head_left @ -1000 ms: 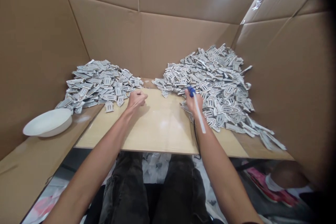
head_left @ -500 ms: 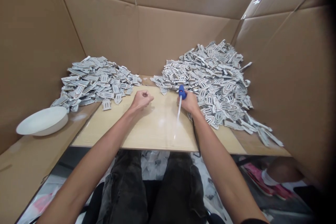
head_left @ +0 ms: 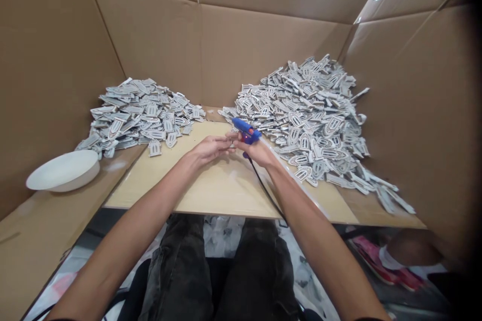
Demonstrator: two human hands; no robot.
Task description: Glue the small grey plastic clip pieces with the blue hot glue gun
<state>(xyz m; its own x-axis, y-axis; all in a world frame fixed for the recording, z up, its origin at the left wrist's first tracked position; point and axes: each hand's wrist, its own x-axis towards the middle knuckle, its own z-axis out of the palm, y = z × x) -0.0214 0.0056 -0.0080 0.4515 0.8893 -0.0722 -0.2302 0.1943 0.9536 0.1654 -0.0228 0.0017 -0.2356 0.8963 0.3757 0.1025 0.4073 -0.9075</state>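
A blue hot glue gun with a small lit red spot is gripped in my right hand. Its front points up and left, and a black cord hangs from its handle. Close against it, my left hand has its fingers stretched toward the right fingertips over the board. The fingers of both hands meet or overlap; anything small between them is too hard to make out. A clear glue stick seems to trail from the gun's back along my right forearm.
Grey-white arch-shaped pieces lie in a large heap at right and a smaller heap at left. A white bowl stands far left. Cardboard walls enclose the pale board. A person's pink shoe shows below right.
My right hand has swung the glue gun round to point up-left and brought it leftward. My left hand has moved right to meet it, its curled fingers now stretched out.
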